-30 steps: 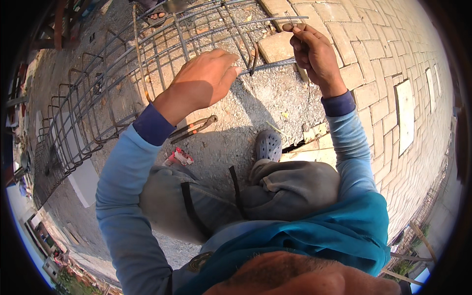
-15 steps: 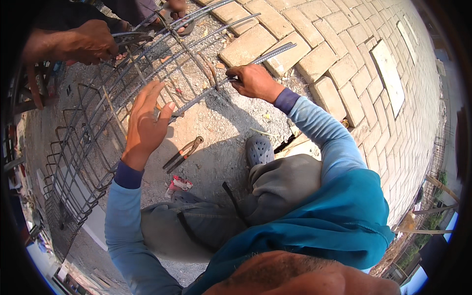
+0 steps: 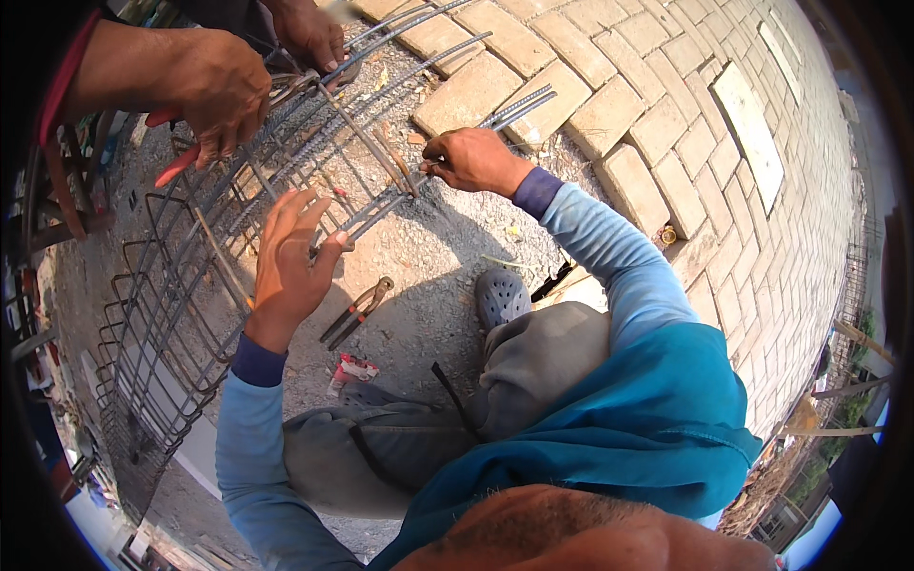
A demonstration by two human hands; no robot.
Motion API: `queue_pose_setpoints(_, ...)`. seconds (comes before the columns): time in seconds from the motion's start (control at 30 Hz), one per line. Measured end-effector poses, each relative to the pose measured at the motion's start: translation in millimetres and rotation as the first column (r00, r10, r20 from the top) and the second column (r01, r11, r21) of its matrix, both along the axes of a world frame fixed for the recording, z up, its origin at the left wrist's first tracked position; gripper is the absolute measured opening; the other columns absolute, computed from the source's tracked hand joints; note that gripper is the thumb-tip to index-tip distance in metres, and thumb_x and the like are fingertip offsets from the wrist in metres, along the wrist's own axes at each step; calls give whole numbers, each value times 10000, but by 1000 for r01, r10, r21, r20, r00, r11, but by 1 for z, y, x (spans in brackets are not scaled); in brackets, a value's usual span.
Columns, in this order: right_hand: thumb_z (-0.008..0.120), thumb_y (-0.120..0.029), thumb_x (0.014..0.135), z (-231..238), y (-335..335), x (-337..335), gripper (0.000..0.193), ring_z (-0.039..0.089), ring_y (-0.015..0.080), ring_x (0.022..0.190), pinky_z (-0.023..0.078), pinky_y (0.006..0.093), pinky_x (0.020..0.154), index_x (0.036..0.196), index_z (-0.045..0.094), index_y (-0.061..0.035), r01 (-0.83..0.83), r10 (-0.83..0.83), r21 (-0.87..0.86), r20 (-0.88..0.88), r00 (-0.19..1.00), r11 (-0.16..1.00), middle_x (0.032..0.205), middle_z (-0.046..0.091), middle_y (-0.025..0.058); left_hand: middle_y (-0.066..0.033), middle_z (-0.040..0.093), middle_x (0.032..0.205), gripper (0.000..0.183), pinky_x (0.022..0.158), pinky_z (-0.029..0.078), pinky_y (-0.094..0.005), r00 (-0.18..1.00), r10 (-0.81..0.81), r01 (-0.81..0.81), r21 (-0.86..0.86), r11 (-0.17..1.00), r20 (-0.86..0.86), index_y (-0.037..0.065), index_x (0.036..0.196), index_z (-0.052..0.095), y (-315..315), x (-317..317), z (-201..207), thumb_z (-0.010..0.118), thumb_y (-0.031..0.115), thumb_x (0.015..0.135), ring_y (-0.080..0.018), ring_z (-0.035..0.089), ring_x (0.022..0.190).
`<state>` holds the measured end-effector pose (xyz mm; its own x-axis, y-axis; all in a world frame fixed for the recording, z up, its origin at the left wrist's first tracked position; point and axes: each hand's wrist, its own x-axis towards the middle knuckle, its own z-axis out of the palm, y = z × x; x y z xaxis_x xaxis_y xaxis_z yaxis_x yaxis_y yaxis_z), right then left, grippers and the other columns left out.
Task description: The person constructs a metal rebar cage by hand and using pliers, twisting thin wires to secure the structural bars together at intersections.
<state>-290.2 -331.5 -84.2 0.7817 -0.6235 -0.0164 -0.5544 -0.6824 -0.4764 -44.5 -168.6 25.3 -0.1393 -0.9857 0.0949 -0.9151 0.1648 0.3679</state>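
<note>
My right hand is closed round a ribbed steel rebar at the near side of a rebar cage, beside the corner of a bent stirrup. Two bar ends stick out beyond this hand, over the paving. My left hand lies against the near bars farther left, fingers stretched and thumb apart; its palm side is hidden. Across the cage, a co-worker's hand holds a red-handled tool. That person's other hand is at the bars' far side.
Pincers with dark and orange handles lie on the gravelly ground below the cage, near a crumpled red-and-white wrapper. My grey clog stands right of them. Paving blocks cover the right side, with one raised block at their edge.
My right hand has shifted slightly left, nearer the stirrup corner, and a second bar end shows beside the first. The co-worker's hands have moved right, and the red tool handles now show.
</note>
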Motion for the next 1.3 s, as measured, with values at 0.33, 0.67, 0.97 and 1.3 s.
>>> queue_pose_setpoints(0.33, 621, -364, 860, 2, -7, 3, 293, 636, 367, 782, 493, 455, 708, 906, 690, -83, 24, -17, 103, -64, 998, 994, 788, 662, 174, -197, 545, 1275, 381, 1065, 324, -459, 1000, -31, 31, 47, 998, -6, 18, 1183, 613, 4, 3, -2, 656, 164, 833, -379, 399, 1306)
queue_pose_setpoints(0.67, 608, -310, 874, 38, -3, 0, 206, 638, 347, 734, 485, 454, 639, 852, 647, -109, -47, 60, -125, 105, 993, 991, 735, 652, 128, -172, 588, 1209, 332, 1061, 324, -479, 993, 21, -4, -139, 990, 116, 47, 1141, 638, -7, -6, 9, 624, 243, 875, -358, 445, 1267)
queue_pose_setpoints(0.97, 594, -310, 881, 97, 0, 8, 213, 634, 334, 709, 478, 442, 607, 854, 641, -104, -49, 74, -248, 92, 993, 967, 732, 643, 120, -246, 586, 1165, 511, 946, 438, -424, 965, 148, -102, 206, 973, -219, -56, 1219, 544, -27, -48, 10, 488, 382, 961, -396, 553, 1112)
queue_pose_setpoints(1.3, 573, -303, 872, 130, 0, -9, 340, 625, 278, 660, 481, 364, 630, 1056, 650, -27, 50, -53, 19, 320, 946, 999, 740, 642, 159, -261, 628, 1055, 503, 877, 455, -440, 926, 265, -160, 355, 921, -271, -53, 1123, 607, -45, -45, 11, 489, 402, 944, -398, 602, 1008)
